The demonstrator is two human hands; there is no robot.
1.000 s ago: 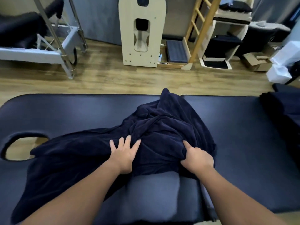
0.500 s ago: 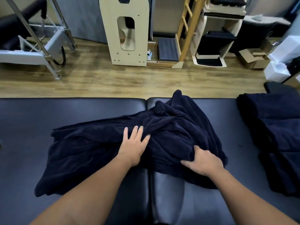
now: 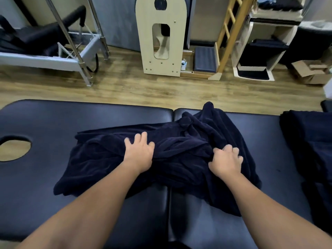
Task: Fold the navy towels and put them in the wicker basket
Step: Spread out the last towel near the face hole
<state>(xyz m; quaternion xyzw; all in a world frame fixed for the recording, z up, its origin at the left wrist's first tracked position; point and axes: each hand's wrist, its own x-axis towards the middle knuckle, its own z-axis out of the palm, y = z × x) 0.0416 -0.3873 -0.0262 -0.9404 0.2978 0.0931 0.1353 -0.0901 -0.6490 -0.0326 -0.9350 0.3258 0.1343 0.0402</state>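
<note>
A crumpled navy towel [image 3: 172, 159] lies bunched across the middle of the black padded massage table [image 3: 89, 115]. My left hand [image 3: 139, 153] rests on the towel's middle with its fingers spread, pressing the cloth. My right hand [image 3: 226, 161] is on the towel's right part, fingers curled into a fold of it. Both hands are slightly blurred. A pile of more navy towels [image 3: 309, 141] sits at the table's right end. No wicker basket is in view.
The table has a face hole [image 3: 15, 148] at its left end. Beyond its far edge is wooden floor with a metal-framed bench [image 3: 53, 60], a pale wooden unit [image 3: 161, 42], a ladder frame [image 3: 228, 33], white shelves [image 3: 260, 51] and a cardboard box [image 3: 310, 72].
The towel has been gathered in from the left into a tighter bunch. Both hands have slid further up onto it, and the view has shifted between the frames.
</note>
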